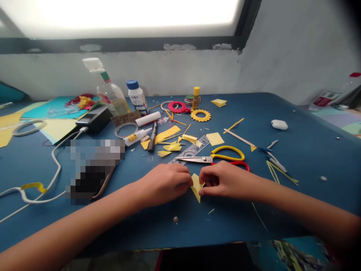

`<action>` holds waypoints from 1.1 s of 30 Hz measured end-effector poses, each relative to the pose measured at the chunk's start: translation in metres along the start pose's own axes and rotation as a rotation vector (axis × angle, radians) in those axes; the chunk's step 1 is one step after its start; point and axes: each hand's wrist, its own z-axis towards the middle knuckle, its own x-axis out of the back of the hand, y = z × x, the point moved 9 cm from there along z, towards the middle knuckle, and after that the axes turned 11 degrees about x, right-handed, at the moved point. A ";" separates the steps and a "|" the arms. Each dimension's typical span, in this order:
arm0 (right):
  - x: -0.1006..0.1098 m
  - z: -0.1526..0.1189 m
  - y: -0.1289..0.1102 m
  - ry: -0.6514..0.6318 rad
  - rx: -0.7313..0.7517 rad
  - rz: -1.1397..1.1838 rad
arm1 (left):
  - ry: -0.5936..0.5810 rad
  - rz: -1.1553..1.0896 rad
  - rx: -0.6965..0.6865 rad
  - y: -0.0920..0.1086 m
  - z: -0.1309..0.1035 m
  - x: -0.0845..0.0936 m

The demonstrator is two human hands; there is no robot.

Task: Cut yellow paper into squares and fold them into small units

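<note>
Head view: your left hand [166, 182] and right hand [222, 182] are both pinched on the small yellow paper piece [196, 187], low over the blue table [296, 150] just in front of the scissors [222, 156]. Keep the 2 edges aligned, press the crease flat, and steer clear of the blades.

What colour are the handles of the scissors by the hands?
The scissors have one yellow and one red handle, seen in the head view.

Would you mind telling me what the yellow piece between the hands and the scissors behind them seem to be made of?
The yellow piece, pinched by the left hand and right hand, looks like thin matte paper: it shows sharp creases and a pointed tip. The scissors appear to have bare metal blades, grey and slightly shiny, with smooth yellow and red handles, probably plastic.
</note>
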 end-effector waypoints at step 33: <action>0.002 -0.029 -0.010 0.424 0.162 -0.128 | 0.201 -0.114 0.081 -0.003 -0.006 -0.005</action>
